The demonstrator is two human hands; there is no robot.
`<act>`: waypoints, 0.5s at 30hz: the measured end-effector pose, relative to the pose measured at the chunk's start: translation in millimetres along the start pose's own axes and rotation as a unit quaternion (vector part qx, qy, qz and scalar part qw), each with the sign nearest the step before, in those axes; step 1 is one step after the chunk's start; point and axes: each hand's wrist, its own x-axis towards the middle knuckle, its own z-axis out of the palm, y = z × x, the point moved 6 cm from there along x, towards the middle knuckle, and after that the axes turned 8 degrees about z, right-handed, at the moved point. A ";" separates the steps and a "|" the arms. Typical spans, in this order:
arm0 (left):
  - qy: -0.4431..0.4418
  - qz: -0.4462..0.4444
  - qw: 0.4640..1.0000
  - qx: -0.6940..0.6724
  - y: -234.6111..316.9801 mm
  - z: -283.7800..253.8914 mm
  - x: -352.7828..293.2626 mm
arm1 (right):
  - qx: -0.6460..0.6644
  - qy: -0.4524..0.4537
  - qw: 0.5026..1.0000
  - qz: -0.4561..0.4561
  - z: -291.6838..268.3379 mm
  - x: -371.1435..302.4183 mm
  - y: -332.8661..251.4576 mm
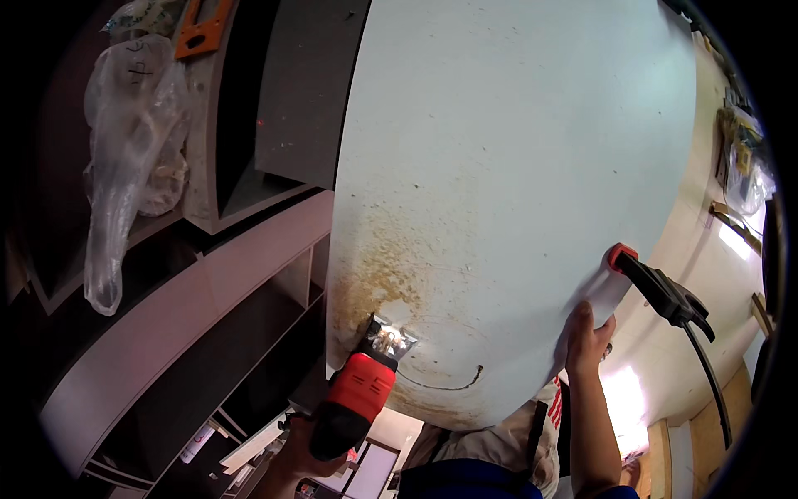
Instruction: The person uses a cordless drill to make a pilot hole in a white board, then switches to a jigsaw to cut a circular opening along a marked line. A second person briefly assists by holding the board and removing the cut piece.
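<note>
A pale blue-white board (532, 166) fills the middle of the head view. My left hand (303, 449) is wrapped round a red and black jigsaw (366, 387), whose metal base rests on the board near its left edge. A light shines at the base, and the blade cannot be made out. From the saw a thin curved cut (440, 387) runs right and ends at a small dark hole. My right hand (588, 341) grips the board's right edge, thumb on top, the other fingers partly hidden. Just beyond it, a black clamp (665, 291) presses its red pad on the board.
Brown sawdust (382, 270) is scattered ahead of the saw. At left stand dark shelf units (183, 308), with a clear plastic bag (129, 158) and an orange template (202, 29) above them. Bagged items (746, 170) lie at far right.
</note>
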 end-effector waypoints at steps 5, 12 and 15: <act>-0.107 0.017 0.994 0.026 -2.8 -7.0 8.4 | -0.020 -0.008 0.997 0.070 -5.1 -1.8 4.2; -0.162 0.009 0.985 0.057 11.0 -9.8 27.6 | -0.010 -0.022 0.999 0.046 -4.2 -0.8 5.0; -0.177 -0.012 0.981 0.077 5.8 -13.0 25.2 | -0.025 -0.017 0.999 0.044 -4.5 -1.0 2.2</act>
